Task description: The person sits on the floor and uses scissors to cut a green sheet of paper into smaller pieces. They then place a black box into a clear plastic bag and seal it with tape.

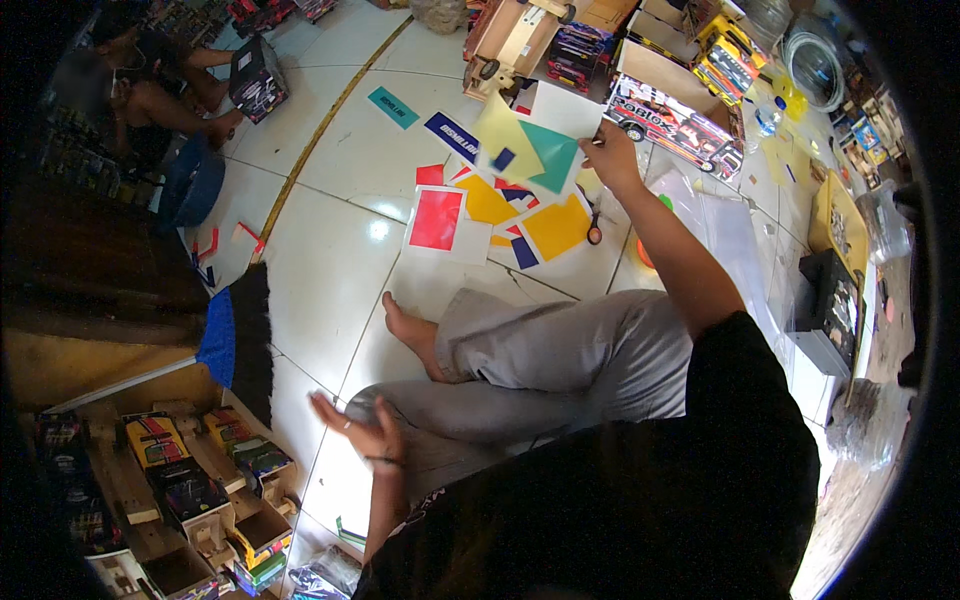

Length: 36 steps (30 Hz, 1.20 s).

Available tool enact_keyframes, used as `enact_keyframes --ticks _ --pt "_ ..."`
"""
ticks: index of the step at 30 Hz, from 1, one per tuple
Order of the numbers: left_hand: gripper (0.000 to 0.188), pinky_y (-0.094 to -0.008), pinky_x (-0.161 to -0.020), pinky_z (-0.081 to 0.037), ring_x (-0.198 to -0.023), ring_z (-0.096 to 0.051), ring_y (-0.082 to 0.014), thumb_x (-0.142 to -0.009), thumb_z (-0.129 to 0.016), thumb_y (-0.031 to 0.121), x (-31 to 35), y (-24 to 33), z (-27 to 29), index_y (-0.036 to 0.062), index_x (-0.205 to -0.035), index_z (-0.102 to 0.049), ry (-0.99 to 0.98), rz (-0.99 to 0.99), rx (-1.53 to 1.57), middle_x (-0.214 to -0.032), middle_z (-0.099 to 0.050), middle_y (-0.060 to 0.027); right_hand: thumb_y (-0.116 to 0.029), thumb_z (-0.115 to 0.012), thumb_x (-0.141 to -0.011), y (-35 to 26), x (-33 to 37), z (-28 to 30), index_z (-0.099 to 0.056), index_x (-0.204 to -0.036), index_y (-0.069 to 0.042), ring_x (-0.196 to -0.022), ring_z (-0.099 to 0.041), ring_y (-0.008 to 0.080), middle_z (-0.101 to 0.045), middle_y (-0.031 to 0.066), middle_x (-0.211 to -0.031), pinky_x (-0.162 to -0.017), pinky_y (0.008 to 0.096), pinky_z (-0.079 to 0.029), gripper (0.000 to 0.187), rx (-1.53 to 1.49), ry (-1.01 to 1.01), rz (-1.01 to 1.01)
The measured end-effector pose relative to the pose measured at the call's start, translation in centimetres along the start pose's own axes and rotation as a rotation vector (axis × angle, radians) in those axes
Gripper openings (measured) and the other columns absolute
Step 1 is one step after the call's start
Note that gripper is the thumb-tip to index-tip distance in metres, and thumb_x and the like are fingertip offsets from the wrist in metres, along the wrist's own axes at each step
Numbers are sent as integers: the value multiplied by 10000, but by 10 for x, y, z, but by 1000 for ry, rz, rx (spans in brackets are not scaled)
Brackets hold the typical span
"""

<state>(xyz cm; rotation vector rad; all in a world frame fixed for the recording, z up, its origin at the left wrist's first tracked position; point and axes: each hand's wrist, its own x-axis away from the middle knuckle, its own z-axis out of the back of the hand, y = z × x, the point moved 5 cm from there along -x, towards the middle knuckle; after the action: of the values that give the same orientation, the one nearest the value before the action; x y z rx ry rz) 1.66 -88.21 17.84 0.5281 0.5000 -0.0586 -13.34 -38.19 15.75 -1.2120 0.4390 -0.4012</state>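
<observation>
Far left, lower: toy trucks (165, 455), rows of them, wood and coloured panels. Above, co-worker (150, 95) sits on the floor, hand at a dark box (258, 80); blue tub (190, 188) just beside. Broom (235, 330), blue head, black bristles, near red scraps (210, 240). Yellow strip (300, 168) runs up across the tiles.

Left hand (365, 432): beside the bent knee, fingers spread apart, nothing in it; ring and dark bracelet on.

Then teal label (393, 107), red sheet (436, 218) with white border, blue label (452, 134), yellow sheet (487, 202) among small scraps. Held sheets (548, 150), white, pale yellow and green, overlap the top of this pile in view; right edge is in the right hand (612, 158), thumb and fingers pinched together on it. Second yellow sheet (558, 230) lies below, scissors (595, 232) at its right edge.

Further right: white truck (680, 125) with printed side, clear plastic (728, 235), black box (828, 305), yellow tray (826, 215).
</observation>
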Motion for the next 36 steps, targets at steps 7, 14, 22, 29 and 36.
enact_keyframes --ticks 7,14,22,29,36 --pt "799 -472 -1020 -224 -1239 -285 -376 -719 -645 170 -23 104 -68 -23 -1348 -192 -365 -150 512 -1363 -228 -253 -34 -543 -778 -22 46 24 -527 -1045 22 -741 -627 272 -619 163 -896 -660 351 -521 274 -22 189 -32" --pt "811 -422 -924 -357 -1125 -427 -309 -745 -664 261 -50 117 -147 48 -1372 -195 -700 564 1356 -1308 -351 -188 -28 -564 -792 -21 155 -39 -469 -1138 31 -825 -608 220 -571 140 -1051 -716 341 -536 364 -691 -56 -340" --pt "689 -329 -789 -441 -930 -529 -218 -756 -689 191 -89 99 -119 60 -1327 -325 -193 2 349 -1142 -495 -151 -24 -554 -806 -31 213 -53 -473 -1140 16 -851 -602 210 -577 123 -1018 -681 311 -541 346 -545 -231 -403" --pt "209 -284 -783 -454 -751 -579 -121 -900 -518 210 -55 79 -138 27 -991 -563 -568 671 1383 -844 -615 -39 -51 -591 -780 -23 221 -37 -410 -1209 26 -1032 -532 261 -497 170 -1156 -780 363 -511 472 -629 -177 -527" --pt "364 -328 -1062 -160 -456 -312 -58 -907 -493 218 -41 103 -85 89 -567 -469 -523 499 1149 -479 -402 55 -194 -715 -648 -130 208 -7 -366 -1280 -68 -1258 -300 301 -340 151 -1335 -1010 441 -260 733 291 -4 610"
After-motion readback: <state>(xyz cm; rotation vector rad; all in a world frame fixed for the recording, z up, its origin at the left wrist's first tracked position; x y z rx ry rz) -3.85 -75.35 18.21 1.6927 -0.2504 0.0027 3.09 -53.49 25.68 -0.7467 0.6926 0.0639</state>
